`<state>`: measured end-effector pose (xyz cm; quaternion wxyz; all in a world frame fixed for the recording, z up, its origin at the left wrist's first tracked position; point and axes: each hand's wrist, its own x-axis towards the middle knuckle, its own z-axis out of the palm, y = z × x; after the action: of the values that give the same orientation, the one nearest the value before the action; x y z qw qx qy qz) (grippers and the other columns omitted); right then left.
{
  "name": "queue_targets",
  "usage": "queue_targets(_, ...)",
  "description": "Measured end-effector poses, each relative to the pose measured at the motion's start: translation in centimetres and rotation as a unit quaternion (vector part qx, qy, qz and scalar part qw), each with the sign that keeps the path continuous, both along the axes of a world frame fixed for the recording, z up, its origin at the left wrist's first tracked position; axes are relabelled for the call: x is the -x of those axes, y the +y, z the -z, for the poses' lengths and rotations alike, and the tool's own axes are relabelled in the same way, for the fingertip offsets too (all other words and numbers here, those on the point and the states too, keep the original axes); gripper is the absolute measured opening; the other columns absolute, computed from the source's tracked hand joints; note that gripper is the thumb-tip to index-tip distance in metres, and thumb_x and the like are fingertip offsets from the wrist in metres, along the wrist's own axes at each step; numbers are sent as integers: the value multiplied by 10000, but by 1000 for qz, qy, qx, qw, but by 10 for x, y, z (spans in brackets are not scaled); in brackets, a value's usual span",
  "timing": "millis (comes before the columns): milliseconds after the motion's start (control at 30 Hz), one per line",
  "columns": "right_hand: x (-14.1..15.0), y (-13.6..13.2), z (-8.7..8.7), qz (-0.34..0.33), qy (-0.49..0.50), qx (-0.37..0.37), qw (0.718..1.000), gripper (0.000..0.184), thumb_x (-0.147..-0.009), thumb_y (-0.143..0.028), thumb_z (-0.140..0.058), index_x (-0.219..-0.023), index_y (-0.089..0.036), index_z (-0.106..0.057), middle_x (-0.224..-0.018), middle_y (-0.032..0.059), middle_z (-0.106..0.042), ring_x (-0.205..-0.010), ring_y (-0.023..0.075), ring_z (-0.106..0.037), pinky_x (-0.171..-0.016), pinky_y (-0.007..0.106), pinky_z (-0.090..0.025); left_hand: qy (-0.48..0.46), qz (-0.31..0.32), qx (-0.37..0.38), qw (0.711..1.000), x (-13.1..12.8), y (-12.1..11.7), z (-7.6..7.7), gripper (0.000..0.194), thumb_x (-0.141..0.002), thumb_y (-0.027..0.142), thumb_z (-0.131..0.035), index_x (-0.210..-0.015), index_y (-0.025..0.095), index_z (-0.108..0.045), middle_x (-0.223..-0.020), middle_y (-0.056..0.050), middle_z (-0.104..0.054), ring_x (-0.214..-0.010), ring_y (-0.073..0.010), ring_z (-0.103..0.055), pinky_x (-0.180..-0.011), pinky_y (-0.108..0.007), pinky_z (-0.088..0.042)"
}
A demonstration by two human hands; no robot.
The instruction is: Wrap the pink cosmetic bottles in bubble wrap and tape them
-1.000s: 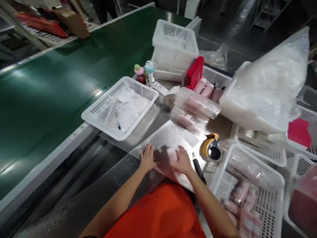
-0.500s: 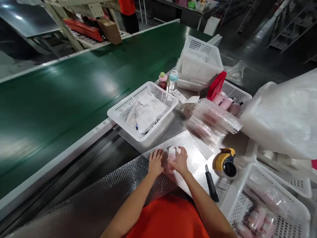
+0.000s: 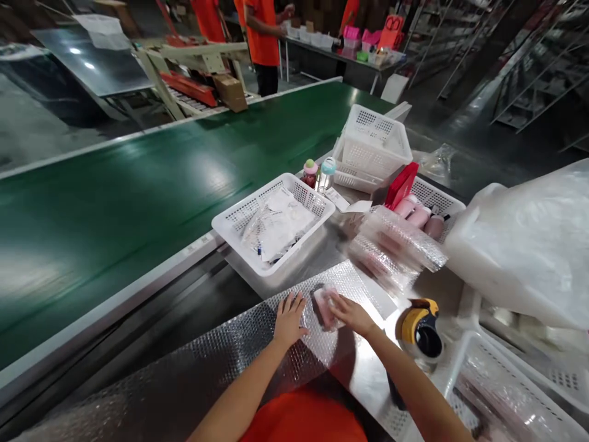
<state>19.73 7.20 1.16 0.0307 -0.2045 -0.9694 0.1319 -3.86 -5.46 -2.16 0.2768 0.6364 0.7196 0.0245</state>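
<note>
A sheet of bubble wrap [image 3: 230, 347] lies across the metal table in front of me. My left hand [image 3: 289, 320] rests flat on it, fingers spread. Just to its right, a small pink bottle [image 3: 326, 309] lies on the wrap, partly covered by my right hand [image 3: 352, 312], whose fingers close over its right side. Beyond my right forearm stands a yellow and black tape dispenser [image 3: 419, 325]. The black-handled cutter [image 3: 396, 390] is mostly hidden under that forearm.
A white basket [image 3: 221, 224] of papers stands at the table's left, beside a green conveyor [image 3: 151, 190]. Bubble-wrapped bundles [image 3: 396, 242], pink bottles [image 3: 418, 216] and a large plastic bag [image 3: 534, 239] sit on the right. Two drink bottles [image 3: 327, 172] stand behind. A person [image 3: 262, 37] stands across the conveyor.
The bottle, earlier tilted with its white cap showing, now lies lower on the bubble wrap under my right hand. My left hand has flattened. The camera view has turned right and lifted.
</note>
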Motion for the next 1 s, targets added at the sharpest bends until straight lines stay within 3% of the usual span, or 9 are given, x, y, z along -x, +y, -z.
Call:
queue_targets(100, -3, 1, 10, 8, -34, 76, 996, 550, -894, -43, -498, -1379, -274, -616, -1596, 48, -463, -1423, 205, -499, -1117, 392, -496, 2, 0, 6, 1000, -1, 2, 2, 946, -747, 417, -812, -1575, 238, -391, -1703, -74, -239, -1587, -346, -159, -1288, -580, -138)
queue_targets(233, 1, -12, 17, 86, 14, 110, 990, 562, -930, -97, -426, -1467, -211, -545, -1552, 101, -519, -1419, 224, -504, -1164, 405, -456, 4, -2, 8, 1000, -2, 2, 6, 951, -750, 432, -793, -1582, 231, -379, -1710, -69, -211, -1591, -343, -141, -1292, -580, -118)
queue_targets(400, 45, -53, 58, 311, 66, 17, 948, 663, -832, -323, -617, -1464, -145, -520, -1513, 244, -514, -1399, 449, -488, -1065, 632, -505, -8, -1, 3, 1000, -5, 2, 17, 930, -749, 390, -732, -1590, 237, -366, -1716, -51, -183, -1593, -339, -129, -1293, -585, -111)
queue_targets(467, 63, -66, 76, 361, 72, -30, 929, 663, -793, -284, -600, -1450, -225, -539, -1498, 208, -544, -1385, 491, -488, -1019, 698, -503, -12, -4, 4, 1000, -5, 3, 21, 942, -730, 334, -710, -1597, 253, -351, -1718, -39, -174, -1594, -332, -129, -1296, -582, -104)
queue_targets(600, 77, -76, 97, 381, 128, -92, 911, 768, -784, -176, -499, -1525, -369, -436, -1469, 115, -593, -1357, 433, -541, -1006, 689, -509, -16, -19, 10, 1000, -9, 7, 22, 960, -699, 268, -674, -1601, 252, -346, -1718, -35, -172, -1594, -333, -120, -1298, -580, -102)
queue_targets(733, 72, -73, 92, 359, 143, -108, 916, 766, -766, -148, -488, -1495, -384, -472, -1445, 99, -615, -1343, 403, -562, -998, 655, -520, 9, -11, 13, 1000, -16, 11, 10, 936, -700, 260, -682, -1586, 220, -381, -1713, -84, -206, -1589, -370, -106, -1288, -613, -102)
queue_targets(833, 70, -74, 71, 353, 100, -74, 927, 673, -742, -107, -495, -1394, -252, -582, -1459, 142, -597, -1368, 388, -534, -1052, 621, -484, 42, 10, 9, 999, -22, 9, -7, 839, -721, 206, -668, -1533, 171, -458, -1691, -152, -264, -1587, -363, -131, -1286, -608, -100)
queue_targets(933, 75, -77, 46, 350, 48, -4, 935, 584, -764, -92, -514, -1337, -135, -615, -1498, 203, -540, -1415, 382, -459, -1120, 587, -411, 39, -2, -13, 999, -25, 6, -20, 753, -714, 111, -642, -1457, 142, -526, -1665, -196, -321, -1564, -369, -235, -1259, -590, -213)
queue_targets(1000, 78, -79, 35, 357, 35, 32, 933, 530, -808, -103, -510, -1326, -125, -616, -1520, 206, -510, -1434, 369, -422, -1138, 571, -382, -35, -56, -36, 997, -27, 6, -22, 662, -721, 63, -612, -1380, 124, -583, -1594, -212, -438, -1503, -362, -366, -1224, -550, -304)
